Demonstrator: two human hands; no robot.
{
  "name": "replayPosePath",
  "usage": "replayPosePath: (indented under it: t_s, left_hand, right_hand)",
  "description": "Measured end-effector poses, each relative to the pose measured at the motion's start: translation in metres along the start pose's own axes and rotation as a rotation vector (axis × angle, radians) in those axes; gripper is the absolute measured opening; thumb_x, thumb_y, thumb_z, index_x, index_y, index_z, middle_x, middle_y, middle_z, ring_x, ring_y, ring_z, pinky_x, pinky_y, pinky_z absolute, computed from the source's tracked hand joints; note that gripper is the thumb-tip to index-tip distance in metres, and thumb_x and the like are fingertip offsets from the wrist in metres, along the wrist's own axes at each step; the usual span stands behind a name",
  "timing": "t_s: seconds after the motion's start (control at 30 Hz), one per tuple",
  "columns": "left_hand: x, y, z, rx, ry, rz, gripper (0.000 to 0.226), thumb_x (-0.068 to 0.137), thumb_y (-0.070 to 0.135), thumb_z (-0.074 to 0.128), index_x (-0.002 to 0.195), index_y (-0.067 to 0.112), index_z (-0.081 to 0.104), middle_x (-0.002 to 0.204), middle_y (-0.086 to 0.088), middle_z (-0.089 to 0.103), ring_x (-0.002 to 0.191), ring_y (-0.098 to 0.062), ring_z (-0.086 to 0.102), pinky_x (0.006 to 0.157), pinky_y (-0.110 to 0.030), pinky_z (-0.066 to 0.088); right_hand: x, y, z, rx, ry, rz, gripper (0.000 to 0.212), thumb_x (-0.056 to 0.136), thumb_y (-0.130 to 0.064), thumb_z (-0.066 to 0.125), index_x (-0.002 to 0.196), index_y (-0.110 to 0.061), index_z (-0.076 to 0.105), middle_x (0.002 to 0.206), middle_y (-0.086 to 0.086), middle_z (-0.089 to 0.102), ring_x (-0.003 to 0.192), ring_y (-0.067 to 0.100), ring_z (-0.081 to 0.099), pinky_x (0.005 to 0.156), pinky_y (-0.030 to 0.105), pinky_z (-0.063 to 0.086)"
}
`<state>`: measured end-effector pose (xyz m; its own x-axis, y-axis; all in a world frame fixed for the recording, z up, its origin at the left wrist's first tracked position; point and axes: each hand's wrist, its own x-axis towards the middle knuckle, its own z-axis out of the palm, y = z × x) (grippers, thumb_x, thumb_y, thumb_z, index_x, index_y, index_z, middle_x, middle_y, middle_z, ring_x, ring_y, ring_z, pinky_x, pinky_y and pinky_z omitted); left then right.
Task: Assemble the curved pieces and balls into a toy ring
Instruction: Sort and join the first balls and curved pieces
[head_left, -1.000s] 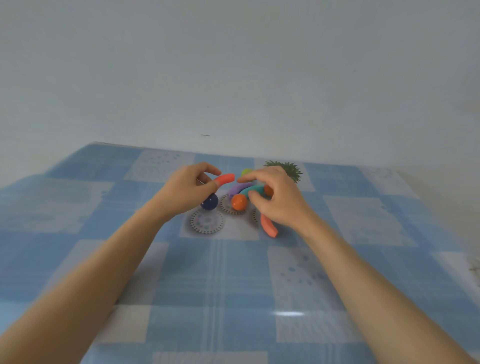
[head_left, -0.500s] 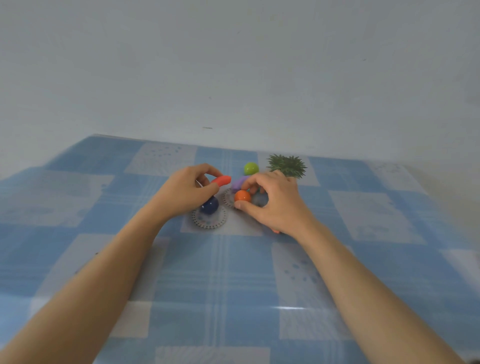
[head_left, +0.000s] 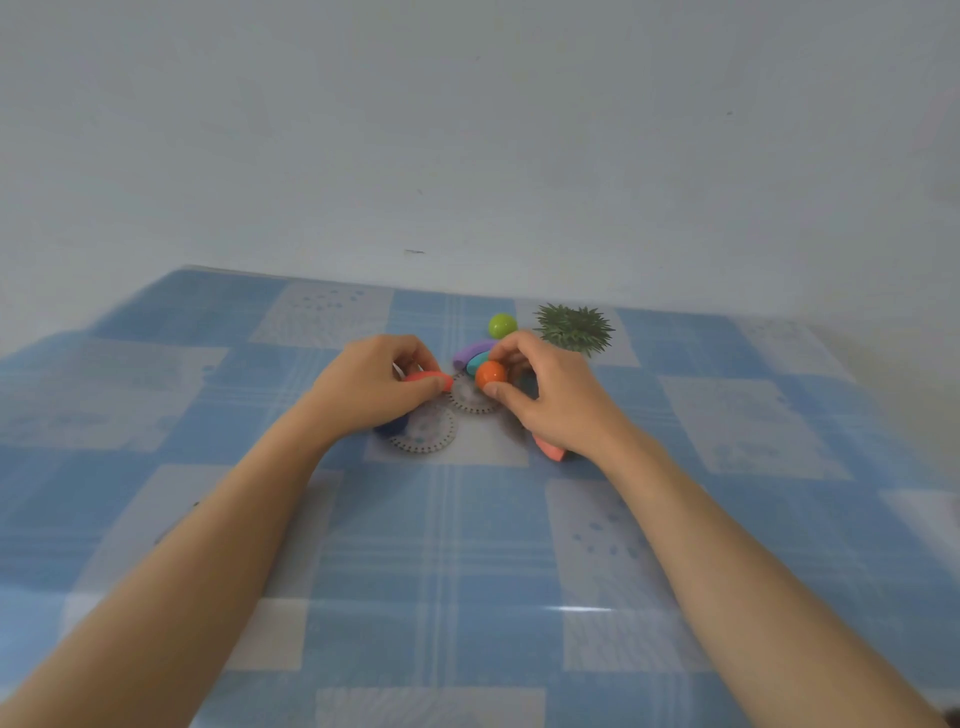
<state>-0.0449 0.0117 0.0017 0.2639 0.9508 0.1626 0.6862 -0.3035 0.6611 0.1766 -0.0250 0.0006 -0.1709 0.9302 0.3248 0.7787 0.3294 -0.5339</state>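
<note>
Blue checked cloth (head_left: 441, 545) covered the table. My right hand (head_left: 550, 400) had just picked up the orange ball (head_left: 490, 375), pinched between thumb and fingers; half a second before it lay lower. My left hand (head_left: 369, 389) gripped the red curved piece (head_left: 428, 378) close beside it, so I judged joining came next.
</note>
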Motion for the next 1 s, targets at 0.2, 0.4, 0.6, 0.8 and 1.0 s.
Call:
replayPosePath:
  t_s: [0.2, 0.4, 0.6, 0.8, 1.0]
  left_hand:
    - [-0.002, 0.002, 0.002, -0.013, -0.037, 0.066, 0.008, 0.083, 0.038, 0.076, 0.089, 0.032, 0.076, 0.079, 0.007, 0.072, 0.069, -0.009, 0.062, 0.075, -0.03, 0.051]
    - [-0.0034, 0.0022, 0.0031, 0.02, -0.053, 0.105, 0.017, 0.081, 0.042, 0.073, 0.093, 0.031, 0.077, 0.088, 0.003, 0.069, 0.08, -0.013, 0.064, 0.081, -0.032, 0.05]
    - [-0.0037, 0.0047, 0.0027, 0.035, -0.068, 0.097, 0.013, 0.086, 0.034, 0.073, 0.097, 0.028, 0.079, 0.09, 0.003, 0.071, 0.086, -0.016, 0.066, 0.085, -0.031, 0.049]
    - [-0.0034, 0.0063, 0.0025, -0.079, -0.067, 0.093, 0.011, 0.088, 0.033, 0.073, 0.097, 0.027, 0.078, 0.091, 0.011, 0.077, 0.083, -0.013, 0.07, 0.083, -0.024, 0.05]
    - [-0.0038, 0.0084, 0.0039, -0.12, -0.062, 0.107, 0.009, 0.089, 0.031, 0.073, 0.095, 0.028, 0.078, 0.091, 0.012, 0.078, 0.083, -0.013, 0.07, 0.086, -0.029, 0.052]
  right_hand:
    - [-0.0016, -0.0025, 0.0047, -0.063, 0.04, -0.018, 0.016, 0.088, -0.036, 0.061, 0.103, -0.031, 0.061, 0.1, -0.02, 0.061, 0.103, 0.014, 0.06, 0.098, 0.05, 0.046]
    - [-0.0015, 0.0041, 0.0055, -0.162, 0.026, -0.024, 0.025, 0.092, -0.03, 0.061, 0.116, -0.025, 0.061, 0.118, -0.002, 0.062, 0.118, 0.02, 0.055, 0.094, 0.039, 0.037]
    - [-0.0019, -0.0005, 0.0036, -0.104, 0.074, -0.02, 0.026, 0.087, -0.025, 0.068, 0.112, -0.025, 0.063, 0.113, -0.005, 0.068, 0.11, 0.019, 0.063, 0.098, 0.048, 0.047]
    - [-0.0086, -0.0037, 0.0017, 0.124, 0.074, -0.02, 0.023, 0.083, -0.01, 0.076, 0.104, -0.011, 0.067, 0.095, -0.022, 0.068, 0.09, -0.009, 0.064, 0.081, 0.002, 0.039]
    - [-0.0088, -0.0054, 0.0046, 0.134, 0.071, -0.019, 0.022, 0.083, -0.019, 0.078, 0.103, -0.017, 0.069, 0.105, -0.002, 0.073, 0.093, 0.005, 0.07, 0.079, 0.001, 0.04]
